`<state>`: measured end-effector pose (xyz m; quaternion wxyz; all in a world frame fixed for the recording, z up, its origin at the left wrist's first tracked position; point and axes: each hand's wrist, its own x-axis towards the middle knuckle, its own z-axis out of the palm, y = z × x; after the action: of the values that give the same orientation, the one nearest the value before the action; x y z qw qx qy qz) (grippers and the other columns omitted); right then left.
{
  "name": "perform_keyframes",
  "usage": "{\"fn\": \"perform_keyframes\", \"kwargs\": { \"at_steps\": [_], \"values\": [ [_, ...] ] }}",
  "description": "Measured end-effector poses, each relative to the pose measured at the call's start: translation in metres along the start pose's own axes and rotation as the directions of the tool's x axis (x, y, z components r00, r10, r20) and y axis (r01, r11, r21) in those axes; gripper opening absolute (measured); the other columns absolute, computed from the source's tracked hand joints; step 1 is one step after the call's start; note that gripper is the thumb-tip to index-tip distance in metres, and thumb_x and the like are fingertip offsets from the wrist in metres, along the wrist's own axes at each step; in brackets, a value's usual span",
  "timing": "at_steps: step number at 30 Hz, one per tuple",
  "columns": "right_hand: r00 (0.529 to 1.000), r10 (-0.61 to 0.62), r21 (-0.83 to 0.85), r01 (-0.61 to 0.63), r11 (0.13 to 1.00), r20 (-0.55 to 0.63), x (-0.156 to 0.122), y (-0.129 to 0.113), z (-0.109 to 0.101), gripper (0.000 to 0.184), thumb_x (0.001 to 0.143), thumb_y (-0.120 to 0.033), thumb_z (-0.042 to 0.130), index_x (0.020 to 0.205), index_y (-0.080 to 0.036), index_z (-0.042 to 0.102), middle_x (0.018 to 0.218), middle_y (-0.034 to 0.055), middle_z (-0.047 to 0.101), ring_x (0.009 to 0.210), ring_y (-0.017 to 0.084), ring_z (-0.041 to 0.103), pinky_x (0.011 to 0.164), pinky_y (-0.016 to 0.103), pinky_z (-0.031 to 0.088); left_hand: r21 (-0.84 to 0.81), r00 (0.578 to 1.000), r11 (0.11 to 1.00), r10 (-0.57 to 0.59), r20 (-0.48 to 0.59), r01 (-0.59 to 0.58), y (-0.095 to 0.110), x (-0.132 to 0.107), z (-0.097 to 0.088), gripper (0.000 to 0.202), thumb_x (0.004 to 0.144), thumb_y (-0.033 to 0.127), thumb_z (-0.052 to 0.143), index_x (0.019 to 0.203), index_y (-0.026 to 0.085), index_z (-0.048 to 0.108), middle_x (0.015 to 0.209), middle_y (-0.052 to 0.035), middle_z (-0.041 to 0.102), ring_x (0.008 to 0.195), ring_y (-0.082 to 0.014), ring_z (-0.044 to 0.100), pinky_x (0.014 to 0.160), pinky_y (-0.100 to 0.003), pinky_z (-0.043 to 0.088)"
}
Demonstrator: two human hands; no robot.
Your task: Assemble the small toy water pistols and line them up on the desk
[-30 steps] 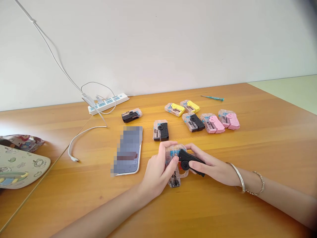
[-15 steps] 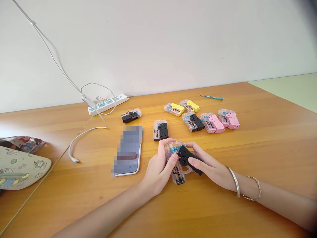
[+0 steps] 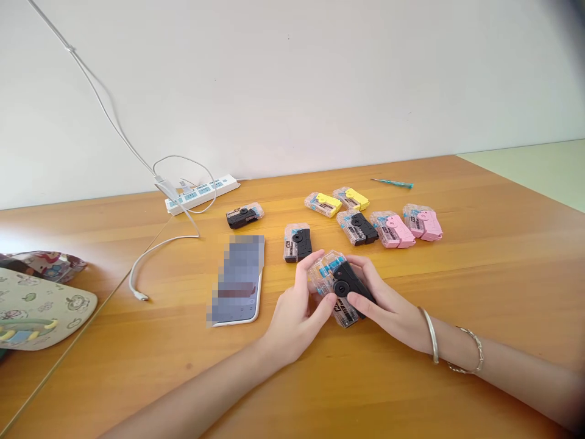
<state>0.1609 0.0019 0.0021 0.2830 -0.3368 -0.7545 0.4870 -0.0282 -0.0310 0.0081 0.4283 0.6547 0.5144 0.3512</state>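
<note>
Both hands hold a folding toy gun (image 3: 342,286) with a clear body, blue parts inside and a black grip. The grip now lies folded along the clear body. My left hand (image 3: 299,311) grasps the clear side, thumb along its lower edge and fingers behind. My right hand (image 3: 388,305) closes round the black grip, its thumb near the round pivot. Just beyond lie a similar black folded one (image 3: 298,242) and another black one (image 3: 359,228).
Farther back lie yellow toy guns (image 3: 323,204), pink toy guns (image 3: 393,230), another black one (image 3: 245,214) and a teal screwdriver (image 3: 395,183). Left are a phone (image 3: 237,280), a power strip (image 3: 203,194), a white cable (image 3: 141,296) and a patterned bag (image 3: 46,305).
The toy gun's black grip has swung in against the clear body, closing the gap between them. The gun has tilted, and my left thumb has moved down along it.
</note>
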Motion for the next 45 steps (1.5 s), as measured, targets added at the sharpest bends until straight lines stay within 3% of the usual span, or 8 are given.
{"fn": "perform_keyframes", "kwargs": {
  "at_steps": [3, 5, 10, 20, 26, 32, 38, 45],
  "values": [
    [0.981, -0.189, -0.290, 0.167, 0.942, -0.049, 0.003, 0.007, -0.006, 0.067, 0.087, -0.037, 0.053, 0.141, -0.025, 0.015, 0.140, 0.0147, 0.037, 0.126, 0.028, 0.042, 0.100, 0.049, 0.041, -0.080, 0.999, 0.996, -0.028, -0.031, 0.025, 0.000, 0.002, 0.000, 0.052, 0.090, 0.028, 0.046, 0.137, 0.027, 0.023, 0.071, 0.0020, 0.059, 0.057, -0.0157, 0.056, 0.056, -0.026, 0.045],
    [0.938, -0.346, -0.522, 0.310, 0.795, 0.030, 0.005, 0.009, -0.010, 0.077, 0.080, -0.040, 0.062, 0.142, -0.026, 0.019, 0.144, 0.0140, 0.033, 0.131, 0.032, 0.035, 0.105, 0.053, 0.033, -0.093, 0.998, 0.995, -0.045, -0.036, 0.042, 0.000, 0.003, 0.000, 0.052, 0.089, 0.029, 0.047, 0.136, 0.026, 0.024, 0.071, 0.0024, 0.059, 0.059, -0.0160, 0.058, 0.057, -0.025, 0.046],
    [0.845, -0.499, -0.748, 0.456, 0.482, 0.194, 0.004, 0.006, -0.012, 0.062, 0.079, -0.020, 0.059, 0.137, -0.025, 0.037, 0.137, 0.0089, 0.048, 0.133, 0.030, 0.031, 0.109, 0.052, 0.027, -0.091, 0.999, 0.995, -0.038, -0.017, 0.036, 0.001, 0.003, 0.000, 0.049, 0.090, 0.030, 0.046, 0.135, 0.024, 0.028, 0.066, 0.0041, 0.059, 0.058, -0.0152, 0.058, 0.059, -0.025, 0.047],
    [0.897, -0.441, -0.673, 0.347, 0.654, 0.034, 0.007, 0.009, -0.010, 0.047, 0.069, -0.012, 0.050, 0.114, -0.021, 0.048, 0.122, 0.0121, 0.062, 0.102, 0.024, 0.064, 0.079, 0.037, 0.053, -0.195, 0.982, 0.981, -0.050, -0.183, 0.013, -0.003, 0.006, 0.000, 0.025, 0.096, 0.034, 0.032, 0.115, 0.021, 0.042, 0.064, 0.0042, 0.048, 0.061, -0.0145, 0.047, 0.057, -0.024, 0.039],
    [0.870, -0.491, -0.737, 0.307, 0.602, -0.039, 0.010, 0.010, -0.013, 0.035, 0.071, -0.009, 0.048, 0.103, -0.022, 0.052, 0.110, 0.0087, 0.066, 0.091, 0.021, 0.066, 0.073, 0.032, 0.054, 0.009, 0.956, 0.997, 0.076, -0.283, -0.076, -0.002, 0.003, -0.001, 0.018, 0.093, 0.019, 0.034, 0.102, 0.022, 0.049, 0.069, 0.0028, 0.047, 0.064, -0.0138, 0.047, 0.061, -0.025, 0.038],
    [0.889, -0.454, -0.816, 0.214, 0.537, -0.066, 0.014, 0.015, -0.019, 0.029, 0.074, -0.007, 0.049, 0.100, -0.021, 0.053, 0.109, 0.0095, 0.064, 0.094, 0.022, 0.064, 0.075, 0.034, 0.053, 0.460, 0.934, 0.855, 0.333, -0.131, -0.240, 0.000, 0.001, 0.001, 0.026, 0.083, 0.009, 0.046, 0.100, 0.026, 0.058, 0.103, -0.0016, 0.060, 0.102, -0.0220, 0.049, 0.089, -0.037, 0.039],
    [0.920, -0.392, -0.858, 0.177, 0.482, -0.030, 0.017, 0.022, -0.018, 0.029, 0.082, -0.014, 0.048, 0.110, -0.016, 0.052, 0.122, 0.0143, 0.056, 0.108, 0.027, 0.055, 0.087, 0.043, 0.048, 0.692, 0.942, 0.692, 0.332, -0.051, -0.206, -0.009, 0.010, -0.004, 0.039, 0.082, 0.016, 0.050, 0.121, 0.025, 0.052, 0.139, -0.0047, 0.043, 0.131, -0.0277, 0.030, 0.108, -0.049, 0.025],
    [0.935, -0.355, -0.898, 0.143, 0.416, -0.016, 0.017, 0.025, -0.016, 0.048, 0.086, -0.022, 0.048, 0.133, -0.015, 0.040, 0.131, 0.0134, 0.050, 0.118, 0.029, 0.043, 0.098, 0.050, 0.036, 0.740, 0.961, 0.647, 0.278, -0.002, -0.186, -0.014, 0.012, -0.004, 0.050, 0.085, 0.021, 0.048, 0.133, 0.023, 0.039, 0.143, -0.0073, 0.042, 0.133, -0.0291, 0.031, 0.110, -0.058, 0.014]
  ]
}}
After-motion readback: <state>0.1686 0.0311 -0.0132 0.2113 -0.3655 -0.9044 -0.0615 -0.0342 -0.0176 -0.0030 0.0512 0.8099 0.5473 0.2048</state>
